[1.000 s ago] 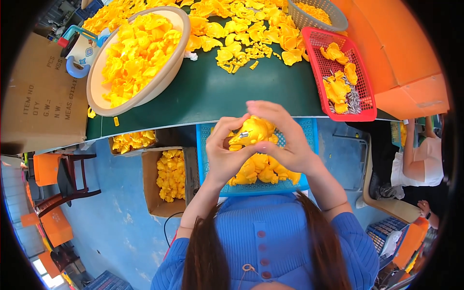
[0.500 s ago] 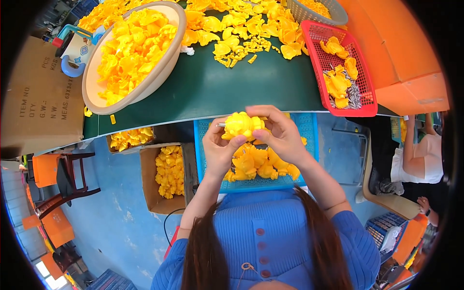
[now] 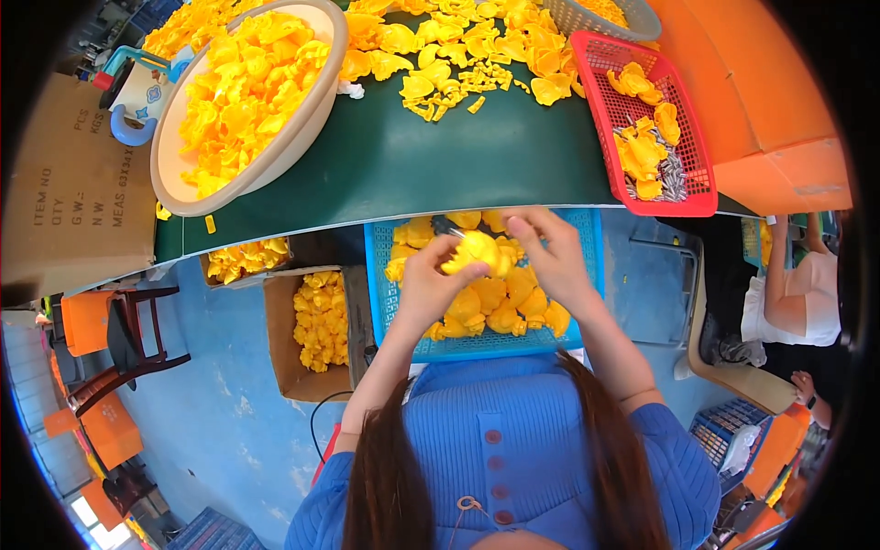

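A small yellow molded plastic piece point(image 3: 478, 254) with a metal pin at its left end is held in my left hand point(image 3: 435, 280), thumb below and fingers behind. Just to the right, my right hand point(image 3: 553, 257) is apart from the piece, its fingers spread and slightly smeared by motion. Both hands are above a blue plastic basket point(image 3: 379, 247) that holds several similar yellow molded pieces point(image 3: 490, 295). Part of the held piece is hidden by my left thumb and fingers.
Yellow shells point(image 3: 541, 50) lie scattered across the green table point(image 3: 458, 156). A large beige basin point(image 3: 316, 124) of yellow parts stands left. At right is a red basket point(image 3: 701, 174) with shells and metal pins. Below left sits a cardboard box point(image 3: 282, 353) of yellow pieces.
My right hand has let go of the yellow piece and drawn off to the right. My left hand has tilted the piece and moved slightly right and down with it.
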A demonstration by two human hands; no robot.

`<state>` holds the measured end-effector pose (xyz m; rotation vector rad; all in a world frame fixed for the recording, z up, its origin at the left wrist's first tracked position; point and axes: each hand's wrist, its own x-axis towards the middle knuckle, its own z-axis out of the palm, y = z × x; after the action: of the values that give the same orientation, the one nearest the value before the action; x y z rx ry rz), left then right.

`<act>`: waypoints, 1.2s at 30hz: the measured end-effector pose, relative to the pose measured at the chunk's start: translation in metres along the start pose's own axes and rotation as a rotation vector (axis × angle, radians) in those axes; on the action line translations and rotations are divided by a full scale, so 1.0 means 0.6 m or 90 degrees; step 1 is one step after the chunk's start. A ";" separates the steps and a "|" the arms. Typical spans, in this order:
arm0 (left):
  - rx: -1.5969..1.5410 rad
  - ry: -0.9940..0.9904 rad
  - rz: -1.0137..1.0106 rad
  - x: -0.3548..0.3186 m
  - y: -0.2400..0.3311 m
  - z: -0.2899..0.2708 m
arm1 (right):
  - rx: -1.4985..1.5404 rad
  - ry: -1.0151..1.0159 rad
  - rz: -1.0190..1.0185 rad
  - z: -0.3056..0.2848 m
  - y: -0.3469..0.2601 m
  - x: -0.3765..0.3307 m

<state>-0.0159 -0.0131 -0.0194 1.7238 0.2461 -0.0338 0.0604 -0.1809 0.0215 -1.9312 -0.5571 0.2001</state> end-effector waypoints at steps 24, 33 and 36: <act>-0.126 0.205 0.902 -0.117 0.331 -0.159 | 1.002 -0.590 -0.316 -0.105 -0.278 0.018; -0.125 0.227 0.916 -0.152 0.314 -0.203 | 1.069 -0.669 -0.369 -0.114 -0.244 -0.002; -0.125 0.229 0.920 -0.156 0.312 -0.210 | 1.014 -0.663 -0.238 -0.125 -0.261 0.002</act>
<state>-0.0879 0.0693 0.1990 1.3584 -0.7435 1.3015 0.0452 -0.1911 0.1945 -0.0504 -0.9577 1.0450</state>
